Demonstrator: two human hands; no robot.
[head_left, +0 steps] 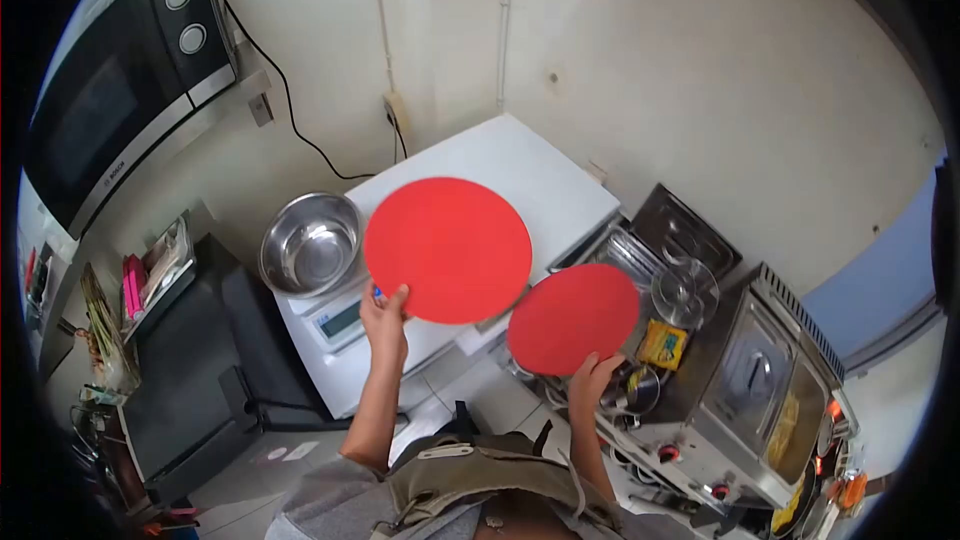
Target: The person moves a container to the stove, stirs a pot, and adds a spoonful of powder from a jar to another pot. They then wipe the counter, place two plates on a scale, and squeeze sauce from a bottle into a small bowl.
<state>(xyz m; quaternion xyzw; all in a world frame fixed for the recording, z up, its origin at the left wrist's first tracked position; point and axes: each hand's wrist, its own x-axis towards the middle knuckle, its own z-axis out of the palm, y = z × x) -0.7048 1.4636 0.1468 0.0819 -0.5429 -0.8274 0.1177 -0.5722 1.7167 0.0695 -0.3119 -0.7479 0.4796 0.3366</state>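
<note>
My left hand (386,316) grips the lower left edge of a round, flat red disc (448,250), thumb on top. The disc is above the white counter (500,155) and hides part of it. My right hand (594,376) is closed on the lower edge of a second red disc (574,320), which is darker and tilted. The two discs are close together at the middle. Left of the first disc, a steel bowl (312,245) sits on a scale (342,326) with a small display.
A black microwave (110,90) is at the upper left, above a dark grey appliance (195,360). On the right are a steel food warmer (750,380) with knobs, a glass lid (685,293), a yellow packet (662,345) and a dark tray (680,230). A cable hangs along the wall.
</note>
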